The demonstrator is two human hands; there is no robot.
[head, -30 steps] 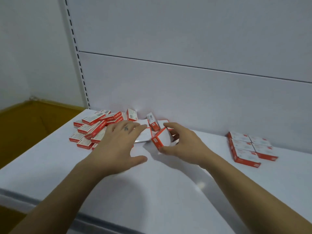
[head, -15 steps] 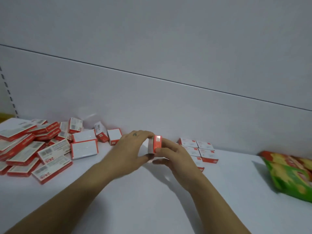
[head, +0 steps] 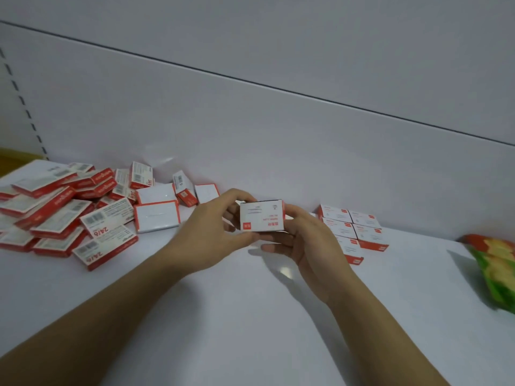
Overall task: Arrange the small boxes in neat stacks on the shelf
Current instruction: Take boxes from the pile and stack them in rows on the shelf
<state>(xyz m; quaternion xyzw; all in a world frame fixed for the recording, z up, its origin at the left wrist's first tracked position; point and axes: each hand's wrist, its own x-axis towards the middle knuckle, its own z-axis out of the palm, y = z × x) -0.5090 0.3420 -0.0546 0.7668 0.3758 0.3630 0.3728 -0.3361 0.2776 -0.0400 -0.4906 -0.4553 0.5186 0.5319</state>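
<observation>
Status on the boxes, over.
Left hand and right hand grip one small box above shelf. Arranged boxes just right; loose pile left. Snack bag far right.

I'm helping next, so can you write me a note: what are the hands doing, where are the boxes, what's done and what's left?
Hands: the left hand and the right hand both grip one small box, held above the shelf.
Boxes: the loose pile lies jumbled at the left by the back wall.
Done: a neat block of boxes sits to the right.
Left: probably add the held box there, then sort the pile.
</observation>
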